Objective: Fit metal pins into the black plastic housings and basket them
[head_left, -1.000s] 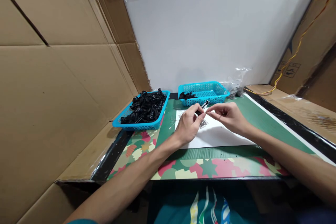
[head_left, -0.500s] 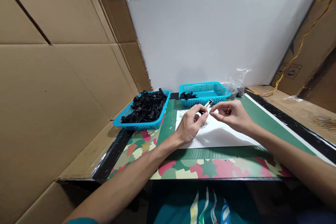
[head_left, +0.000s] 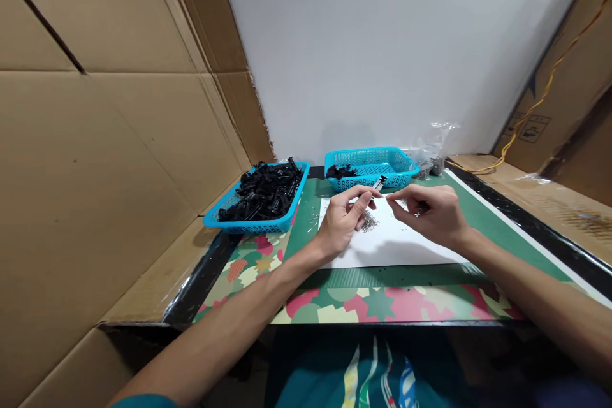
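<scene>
My left hand (head_left: 343, 220) pinches a small black part (head_left: 380, 183) whose end sticks up past the fingertips. Just right of it, my right hand (head_left: 433, 213) has thumb and forefinger pressed together close to that part; whatever they hold is too small to make out. Both hands are above a white sheet (head_left: 401, 248) on the green mat. A loose pile of tiny metal pieces (head_left: 369, 222) lies on the sheet beside my left fingers.
A blue basket (head_left: 248, 225) heaped with black parts stands at the left. Another blue basket (head_left: 382, 178) with a few black parts is behind my hands, beside clear plastic bags (head_left: 436, 162). Cardboard (head_left: 119, 159) walls the left side.
My right thumb and forefinger have closed together near the black part. My left hand has turned slightly, uncovering more of the metal pile. The view has shifted a little.
</scene>
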`<state>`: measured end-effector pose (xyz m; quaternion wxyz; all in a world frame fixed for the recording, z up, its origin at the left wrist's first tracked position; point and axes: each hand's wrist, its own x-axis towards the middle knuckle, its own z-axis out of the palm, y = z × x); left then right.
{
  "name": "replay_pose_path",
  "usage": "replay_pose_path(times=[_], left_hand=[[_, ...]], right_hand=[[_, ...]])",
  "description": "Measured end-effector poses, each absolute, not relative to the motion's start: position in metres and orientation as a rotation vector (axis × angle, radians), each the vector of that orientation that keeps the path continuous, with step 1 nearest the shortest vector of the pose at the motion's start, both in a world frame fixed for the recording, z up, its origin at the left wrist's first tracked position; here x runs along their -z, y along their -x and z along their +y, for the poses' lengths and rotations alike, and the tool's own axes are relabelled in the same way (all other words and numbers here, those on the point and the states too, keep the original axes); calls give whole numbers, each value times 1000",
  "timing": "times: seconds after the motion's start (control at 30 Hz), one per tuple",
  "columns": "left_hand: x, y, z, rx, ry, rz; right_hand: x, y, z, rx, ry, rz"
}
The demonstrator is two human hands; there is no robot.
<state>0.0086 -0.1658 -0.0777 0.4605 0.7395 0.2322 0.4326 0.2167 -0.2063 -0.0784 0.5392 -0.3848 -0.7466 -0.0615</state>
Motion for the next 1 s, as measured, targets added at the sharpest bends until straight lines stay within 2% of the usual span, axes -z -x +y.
replay_pose_path(times=[0.2,0.4,1.0], left_hand=[[81,-9,-163,-1059,-1684,553],[80,-9,-166,-1081,-1806,641],[84,-8,-164,-1084,-1860,625]], right_hand=[[78,-217,-208,203,961,-1770],[80,-217,-206,325,840,-1858],[83,-218,-204,293,782,-1911]])
